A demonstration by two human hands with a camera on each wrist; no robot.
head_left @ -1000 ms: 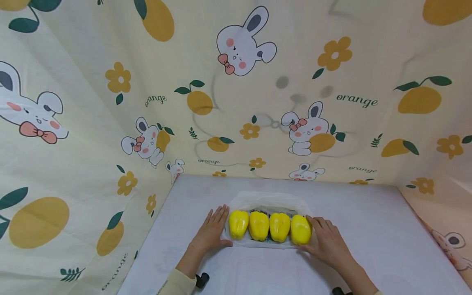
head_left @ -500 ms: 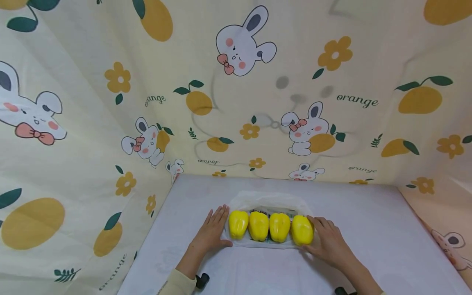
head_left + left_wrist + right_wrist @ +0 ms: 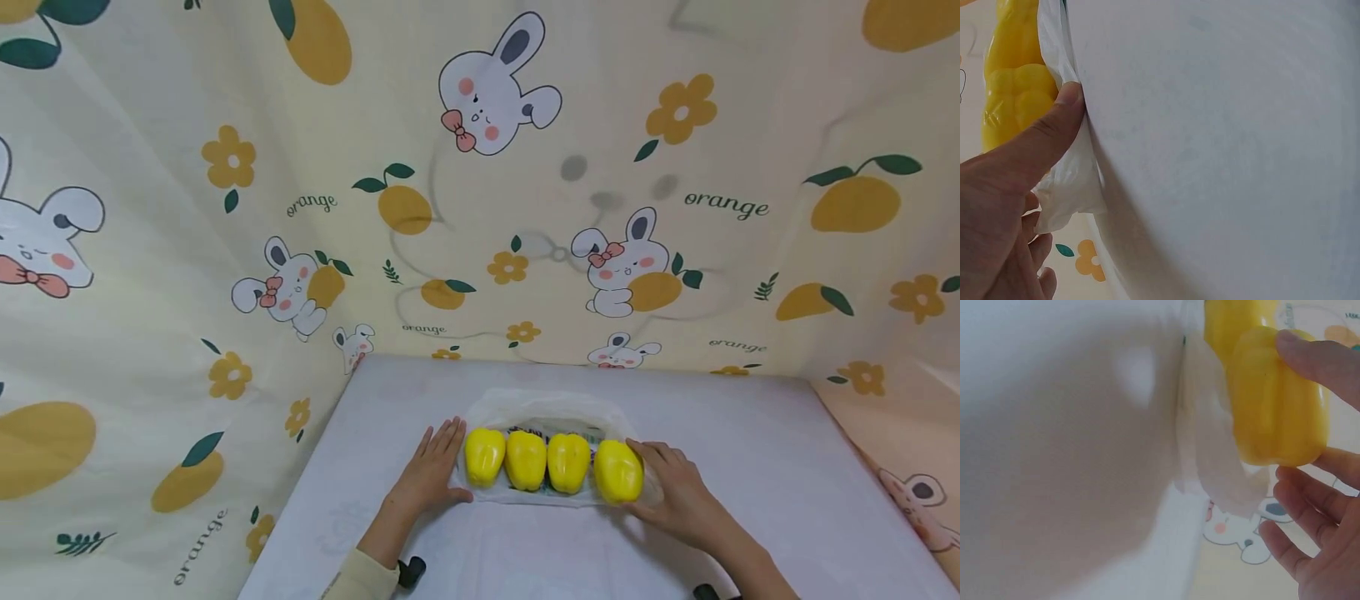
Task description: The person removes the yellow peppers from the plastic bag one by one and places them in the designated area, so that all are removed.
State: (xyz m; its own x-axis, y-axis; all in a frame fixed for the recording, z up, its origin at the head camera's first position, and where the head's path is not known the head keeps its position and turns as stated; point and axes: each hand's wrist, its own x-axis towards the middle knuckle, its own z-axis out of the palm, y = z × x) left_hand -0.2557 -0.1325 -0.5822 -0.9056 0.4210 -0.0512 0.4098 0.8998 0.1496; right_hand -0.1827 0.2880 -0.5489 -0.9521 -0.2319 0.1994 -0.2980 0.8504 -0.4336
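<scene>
Several yellow bell peppers stand in a row on a white plastic bag (image 3: 491,405) with dark green print, in the middle of the table. My right hand (image 3: 678,496) grips the rightmost bell pepper (image 3: 618,472), thumb on one side and fingers on the other, as the right wrist view shows. That pepper leans slightly and stands apart from its neighbour (image 3: 568,463). At the row's other end my left hand (image 3: 429,471) rests beside the leftmost bell pepper (image 3: 484,457), fingers stretched forward. Its thumb (image 3: 1060,122) touches the bag's edge in the left wrist view.
The white table (image 3: 525,554) has a back edge against a cream curtain (image 3: 480,225) printed with rabbits and oranges. More of the curtain hangs along the left and right sides. Dark wrist-camera mounts (image 3: 411,572) show at the wrists.
My right hand has moved slightly right with the rightmost bell pepper, widening the gap to its neighbour. The left hand stays put. The curtain's left side has shifted leftward.
</scene>
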